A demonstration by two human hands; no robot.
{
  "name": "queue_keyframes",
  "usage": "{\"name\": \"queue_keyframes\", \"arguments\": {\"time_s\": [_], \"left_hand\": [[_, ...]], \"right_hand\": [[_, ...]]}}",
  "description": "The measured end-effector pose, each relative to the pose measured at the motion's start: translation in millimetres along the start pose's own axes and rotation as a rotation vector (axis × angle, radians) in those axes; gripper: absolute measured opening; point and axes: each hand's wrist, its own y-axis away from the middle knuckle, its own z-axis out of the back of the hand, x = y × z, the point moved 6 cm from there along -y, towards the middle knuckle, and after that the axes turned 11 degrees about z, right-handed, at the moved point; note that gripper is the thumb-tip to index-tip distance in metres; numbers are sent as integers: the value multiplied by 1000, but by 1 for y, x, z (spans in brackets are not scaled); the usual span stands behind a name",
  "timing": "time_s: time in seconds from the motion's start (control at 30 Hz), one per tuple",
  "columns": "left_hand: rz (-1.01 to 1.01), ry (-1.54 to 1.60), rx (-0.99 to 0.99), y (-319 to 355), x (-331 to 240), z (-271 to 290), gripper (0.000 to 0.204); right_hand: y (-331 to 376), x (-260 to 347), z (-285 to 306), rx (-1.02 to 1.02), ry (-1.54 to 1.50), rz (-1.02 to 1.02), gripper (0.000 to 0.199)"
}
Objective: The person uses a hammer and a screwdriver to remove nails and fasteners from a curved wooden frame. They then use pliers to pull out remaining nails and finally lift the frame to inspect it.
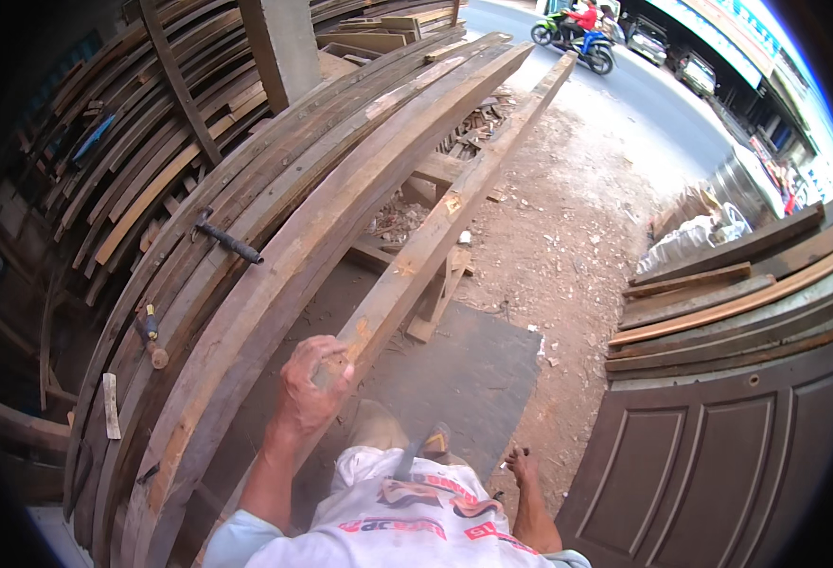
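A long wooden beam runs from beside my body toward the road, with pale patches along its top. My left hand rests on its near part, fingers bent over the top and thumb along the edge. Low at my right side hangs my right hand, fingers curled; anything inside them is too small to make out. Left of the beam lies a thicker timber. On the planks beyond it are a hammer with a black handle, a yellow-and-black handled tool and a wooden handle.
Wooden supports stand beneath the beam, over a dark mat. At right are a brown panelled door and stacked boards. More timber fills the left, near a post. A motorbike with riders is on the road.
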Motion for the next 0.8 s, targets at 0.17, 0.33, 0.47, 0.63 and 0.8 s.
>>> {"name": "queue_keyframes", "arguments": {"time_s": [0.17, 0.33, 0.47, 0.63, 0.8], "left_hand": [[375, 162, 242, -73, 94, -11, 65], [766, 351, 569, -94, 209, -81, 94], [949, 354, 876, -82, 214, -121, 101], [1022, 453, 982, -46, 243, -150, 104], [1157, 701, 999, -15, 253, -168, 97]], "right_hand": [[-13, 80, -48, 155, 5, 77, 39], [-2, 209, -130, 318, -91, 158, 67], [-11, 297, -210, 403, -262, 151, 87], [-1, 395, -298, 474, -573, 70, 95], [26, 476, -342, 524, -848, 245, 99]]}}
